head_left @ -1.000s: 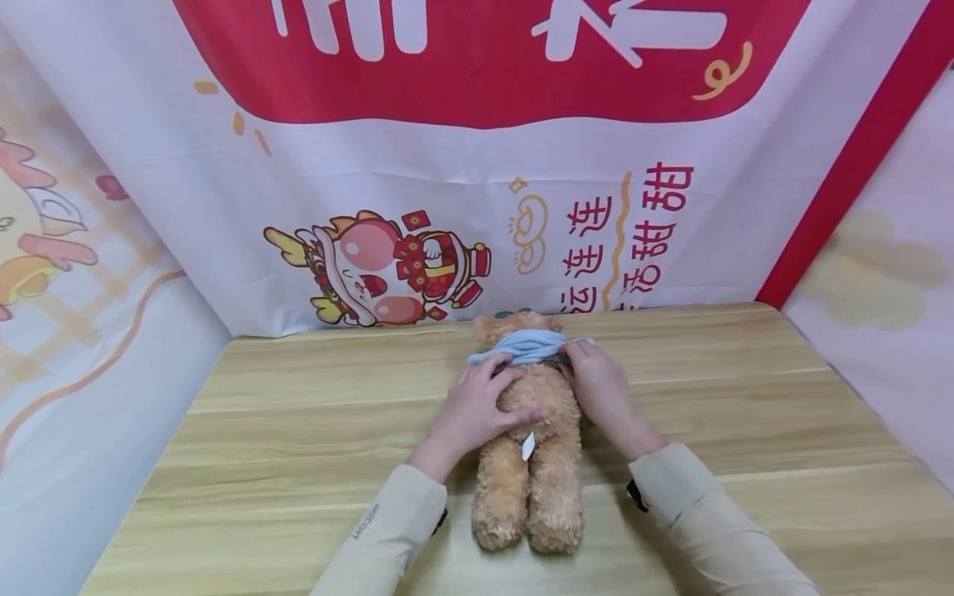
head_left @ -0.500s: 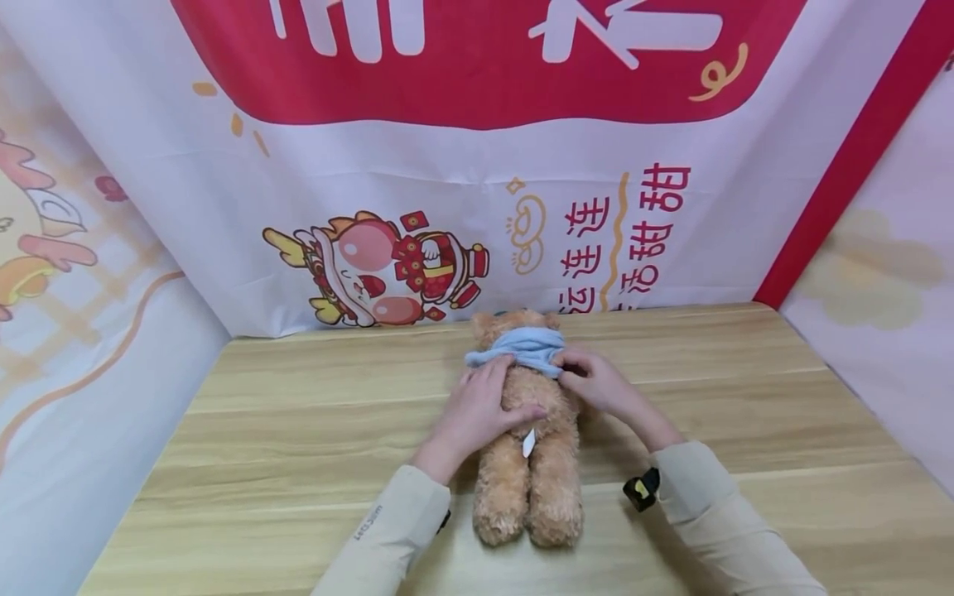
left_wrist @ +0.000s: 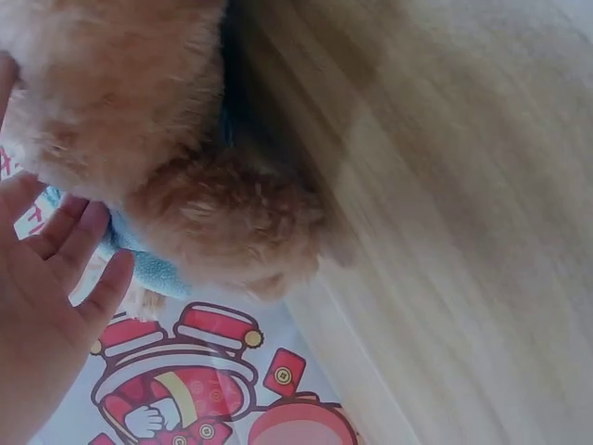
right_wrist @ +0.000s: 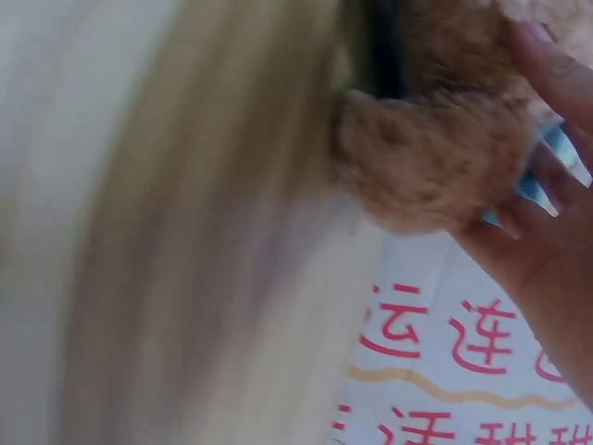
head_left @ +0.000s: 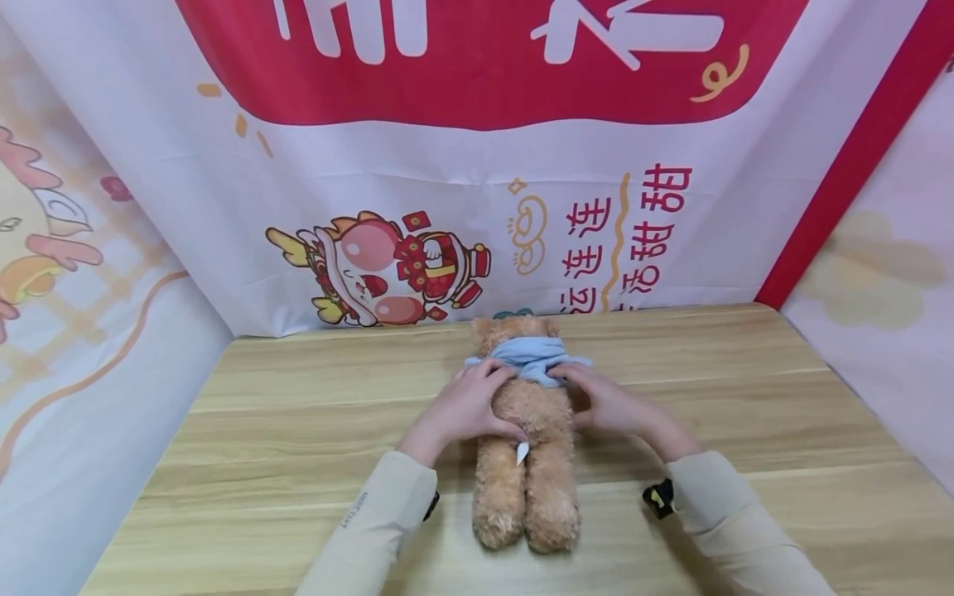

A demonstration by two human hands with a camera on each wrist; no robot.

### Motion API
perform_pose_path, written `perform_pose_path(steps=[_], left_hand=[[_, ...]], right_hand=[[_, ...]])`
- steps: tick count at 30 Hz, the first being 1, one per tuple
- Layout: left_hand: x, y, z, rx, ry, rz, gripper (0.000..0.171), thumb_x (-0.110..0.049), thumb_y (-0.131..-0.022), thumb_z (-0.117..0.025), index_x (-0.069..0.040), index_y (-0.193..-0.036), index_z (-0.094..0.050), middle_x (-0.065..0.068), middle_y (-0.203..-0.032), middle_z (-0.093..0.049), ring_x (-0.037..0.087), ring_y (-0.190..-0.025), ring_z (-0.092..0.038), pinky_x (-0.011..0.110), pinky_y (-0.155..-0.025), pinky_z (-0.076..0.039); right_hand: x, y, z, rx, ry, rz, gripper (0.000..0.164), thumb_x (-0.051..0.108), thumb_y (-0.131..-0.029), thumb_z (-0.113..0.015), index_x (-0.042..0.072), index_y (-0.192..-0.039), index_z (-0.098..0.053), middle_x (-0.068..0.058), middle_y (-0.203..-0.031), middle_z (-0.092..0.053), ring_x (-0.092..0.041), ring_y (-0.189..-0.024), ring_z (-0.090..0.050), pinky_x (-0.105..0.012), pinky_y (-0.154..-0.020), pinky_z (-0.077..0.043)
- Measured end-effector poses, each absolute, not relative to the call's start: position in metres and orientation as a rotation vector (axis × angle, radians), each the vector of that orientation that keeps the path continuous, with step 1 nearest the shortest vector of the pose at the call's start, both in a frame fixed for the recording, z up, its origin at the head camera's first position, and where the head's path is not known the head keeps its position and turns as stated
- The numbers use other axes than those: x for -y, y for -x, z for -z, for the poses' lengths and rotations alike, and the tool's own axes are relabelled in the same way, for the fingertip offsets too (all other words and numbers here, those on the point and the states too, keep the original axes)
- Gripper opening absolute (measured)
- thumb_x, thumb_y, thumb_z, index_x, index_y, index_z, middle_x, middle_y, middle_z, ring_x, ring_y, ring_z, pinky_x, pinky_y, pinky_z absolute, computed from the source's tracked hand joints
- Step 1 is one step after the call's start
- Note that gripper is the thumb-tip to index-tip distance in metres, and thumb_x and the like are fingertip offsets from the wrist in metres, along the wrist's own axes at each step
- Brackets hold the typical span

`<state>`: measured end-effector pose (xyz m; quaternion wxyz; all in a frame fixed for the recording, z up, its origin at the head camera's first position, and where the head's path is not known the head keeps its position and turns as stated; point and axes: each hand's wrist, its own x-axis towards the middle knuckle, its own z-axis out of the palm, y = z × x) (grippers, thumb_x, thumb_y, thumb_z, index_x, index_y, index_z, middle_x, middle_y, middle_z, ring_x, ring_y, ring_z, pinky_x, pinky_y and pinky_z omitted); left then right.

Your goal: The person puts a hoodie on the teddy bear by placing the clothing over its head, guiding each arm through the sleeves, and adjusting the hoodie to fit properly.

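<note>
1. Bear (head_left: pixel 537 414) is lying flat on the table (head_left: pixel 298 463), head near the backdrop (head_left: pixel 447 157) and legs (head_left: pixel 551 497) pointing toward the person; this is probably letting both hands reach its upper body evenly. Which side is facing up, I cannot tell.
2. Cloth (head_left: pixel 532 352), pale blue, is sitting in loose folds across the bear just below the top of its head; being soft, it is likely needing fingers on both sides to lie evenly.
3. The left hand (head_left: pixel 462 406) is curving loosely along one flank, thumb spread well away from the fingers and reaching the lower body beside the white tag (head_left: pixel 522 453). Its fingertips are meeting the cloth's edge, holding nothing firmly that shows; the spread is seemingly steadying the body.
4. The right hand (head_left: pixel 614 406) is mirroring it on the other flank, thumb apart at the bear's side, slightly bent fingers touching the cloth's lower edge. Whether any tip is hooking underneath, I cannot tell.
5. The table is carrying the bear's weight, so both hands are apparently needing only light contact.
</note>
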<state>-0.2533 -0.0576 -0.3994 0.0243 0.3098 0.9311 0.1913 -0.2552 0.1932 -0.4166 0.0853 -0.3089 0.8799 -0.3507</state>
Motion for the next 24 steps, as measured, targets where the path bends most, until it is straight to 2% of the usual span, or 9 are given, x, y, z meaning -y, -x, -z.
perform_pose_path(steps=[3, 6, 11, 15, 19, 21, 24], left_hand=[[0.059, 0.251, 0.398, -2.869, -0.982, -0.575, 0.088, -0.057, -0.068, -0.078, -0.013, -0.138, -0.048, 0.010, -0.138, -0.048, 0.029, -0.128, -0.048, 0.047, -0.111, -0.035], [0.058, 0.250, 0.397, -2.873, -0.980, -0.539, 0.087, -0.055, -0.069, -0.078, -0.012, -0.137, -0.048, 0.009, -0.139, -0.049, 0.026, -0.129, -0.048, 0.047, -0.111, -0.035], [0.055, 0.249, 0.398, -2.909, -0.969, -0.461, 0.085, -0.053, -0.068, -0.080, -0.012, -0.135, -0.049, 0.006, -0.136, -0.054, 0.022, -0.127, -0.051, 0.043, -0.109, -0.038], [0.053, 0.246, 0.401, -2.981, -0.967, -0.414, 0.072, -0.045, -0.069, -0.080, -0.012, -0.127, -0.054, 0.005, -0.126, -0.059, 0.023, -0.116, -0.055, 0.040, -0.106, -0.041], [0.053, 0.240, 0.407, -3.101, -0.963, -0.406, 0.056, -0.040, -0.071, -0.079, -0.013, -0.115, -0.056, 0.004, -0.112, -0.061, 0.024, -0.106, -0.060, 0.046, -0.109, -0.039], [0.053, 0.236, 0.409, -3.166, -0.973, -0.411, 0.052, -0.036, -0.072, -0.079, -0.012, -0.111, -0.056, 0.005, -0.105, -0.062, 0.024, -0.099, -0.062, 0.045, -0.104, -0.044], [0.054, 0.232, 0.412, -3.258, -1.003, -0.435, 0.047, -0.029, -0.072, -0.080, -0.012, -0.108, -0.056, 0.003, -0.097, -0.060, 0.020, -0.085, -0.062, 0.038, -0.084, -0.053]], right_hand=[[-0.188, 0.254, 0.422, -2.665, 0.904, 1.091, 0.061, 0.000, -0.072, -0.074, 0.002, -0.128, -0.049, -0.022, -0.135, -0.048, -0.041, -0.127, -0.045, -0.056, -0.108, -0.037], [-0.183, 0.252, 0.427, -2.721, 0.973, 1.102, 0.047, -0.001, -0.071, -0.074, 0.006, -0.113, -0.055, -0.013, -0.121, -0.055, -0.030, -0.115, -0.052, -0.047, -0.100, -0.046], [-0.177, 0.250, 0.432, -2.799, 1.089, 1.135, 0.033, -0.001, -0.068, -0.074, 0.011, -0.091, -0.054, -0.003, -0.102, -0.055, -0.015, -0.096, -0.050, -0.031, -0.085, -0.048], [-0.175, 0.249, 0.434, -2.799, 1.039, 1.210, 0.029, -0.004, -0.070, -0.072, 0.011, -0.088, -0.054, -0.001, -0.093, -0.053, -0.011, -0.086, -0.047, -0.024, -0.074, -0.045], [-0.172, 0.249, 0.434, -2.847, 0.991, 1.217, 0.027, -0.003, -0.074, -0.072, 0.009, -0.090, -0.054, -0.001, -0.089, -0.054, -0.010, -0.081, -0.047, -0.023, -0.069, -0.046], [-0.171, 0.248, 0.433, -2.910, 0.969, 1.194, 0.027, -0.001, -0.074, -0.075, 0.009, -0.089, -0.054, -0.001, -0.087, -0.055, -0.010, -0.080, -0.049, -0.024, -0.068, -0.047], [-0.168, 0.248, 0.433, -3.017, 0.927, 1.133, 0.028, 0.002, -0.072, -0.077, 0.011, -0.083, -0.053, 0.001, -0.081, -0.053, -0.010, -0.074, -0.048, -0.024, -0.064, -0.046]])
